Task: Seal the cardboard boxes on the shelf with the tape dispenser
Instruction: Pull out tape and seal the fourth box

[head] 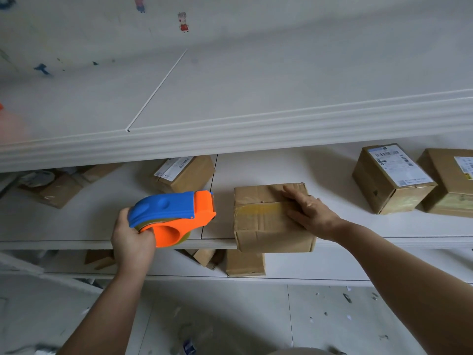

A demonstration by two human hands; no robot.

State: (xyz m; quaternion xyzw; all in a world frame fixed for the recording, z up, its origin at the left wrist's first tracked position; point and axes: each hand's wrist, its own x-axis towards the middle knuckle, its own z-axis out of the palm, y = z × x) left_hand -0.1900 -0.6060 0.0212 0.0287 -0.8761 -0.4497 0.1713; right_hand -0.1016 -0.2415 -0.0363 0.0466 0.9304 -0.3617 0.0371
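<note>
A blue and orange tape dispenser (176, 216) is gripped at its rear by my left hand (131, 239), held above the front of the white shelf (102, 221). Just to its right sits a brown cardboard box (263, 226) that overhangs the shelf's front edge, with a strip of yellowish tape across its top. My right hand (309, 211) lies flat on the right part of that box's top, fingers straight and pressing down. The dispenser's orange nose points toward the box with a small gap between them.
More cardboard boxes stand on the same shelf: one with a label behind the dispenser (184, 172), two labelled ones at the right (391, 178) (450, 183), flattened ones at the left (56, 188). A lower shelf holds further boxes (244, 263). An upper shelf board (230, 139) overhangs.
</note>
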